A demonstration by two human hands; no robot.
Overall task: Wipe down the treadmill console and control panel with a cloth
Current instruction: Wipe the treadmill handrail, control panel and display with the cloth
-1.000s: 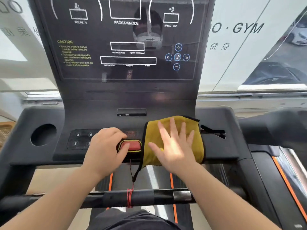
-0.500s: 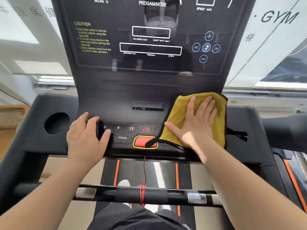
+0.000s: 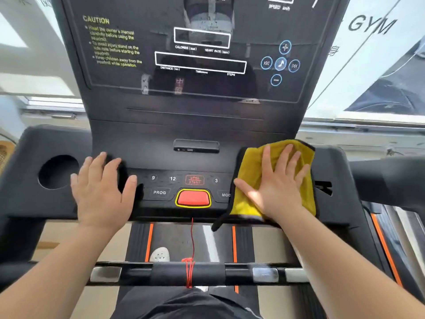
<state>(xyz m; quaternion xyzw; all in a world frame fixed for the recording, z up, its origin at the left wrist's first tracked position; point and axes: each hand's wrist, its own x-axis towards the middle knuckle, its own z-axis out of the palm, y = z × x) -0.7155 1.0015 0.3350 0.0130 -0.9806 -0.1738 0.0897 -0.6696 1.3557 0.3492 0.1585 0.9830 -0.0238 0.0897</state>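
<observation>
The black treadmill console (image 3: 193, 54) rises in front of me, with its control panel (image 3: 172, 180) of number keys below. A yellow cloth (image 3: 250, 171) with a dark edge lies on the panel's right side. My right hand (image 3: 276, 185) presses flat on the cloth with fingers spread. My left hand (image 3: 101, 189) rests flat on the panel's left side, fingers apart, holding nothing. Between the hands sits the red safety key (image 3: 193, 198) in its yellow ring.
A round cup holder (image 3: 57, 171) is at the left of the tray. A red cord (image 3: 192, 240) runs from the safety key down to the front handlebar (image 3: 188, 272). The belt and a white shoe (image 3: 159, 254) show below. A side handrail (image 3: 388, 178) juts out at right.
My right hand has slid the cloth to the right, uncovering the red key and more buttons. My left hand has moved left, off the key to the panel's left side.
</observation>
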